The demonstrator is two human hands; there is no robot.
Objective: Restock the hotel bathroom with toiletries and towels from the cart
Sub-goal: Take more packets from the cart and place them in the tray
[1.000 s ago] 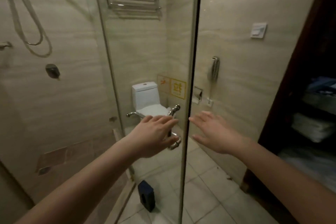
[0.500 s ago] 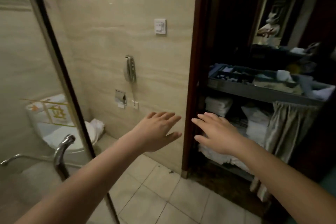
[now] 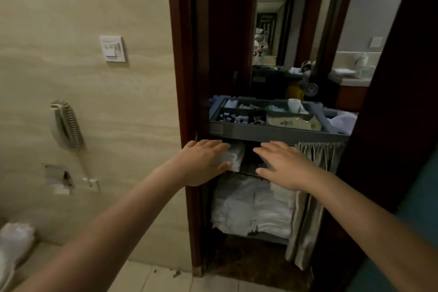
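Both arms are reaching forward from 6 o'clock toward the housekeeping cart (image 3: 279, 136), which is standing in the dark doorway at 3 o'clock in the view. The left hand (image 3: 203, 161) is lying flat with the palm down and the fingers straight and released, holding nothing. Its fingertips are showing in front of a small stack of folded white towels (image 3: 235, 156) on the middle shelf, but I cannot tell if they are touching it. The right hand (image 3: 284, 166) is just beside it, at 3 o'clock from the left hand. It is also released and flat with straight fingers, and it is grasping nothing.

Larger folded white towels (image 3: 253, 208) are lying on the lower shelf, at 6 o'clock from the hands. At 12 o'clock from the hands, the grey top tray (image 3: 216, 114) is carrying small toiletries (image 3: 239, 118) in compartments, and a white paper roll (image 3: 294, 104) is standing at its back. A beige curtain (image 3: 315, 156) is hanging on the cart at 3 o'clock from the right hand.

The dark wooden door frame (image 3: 182, 78) is running upright just beside the cart. On the beige wall at 9 o'clock, a wall phone (image 3: 66, 125) is hanging, and a light switch (image 3: 113, 48) is sitting at 1 o'clock from it.
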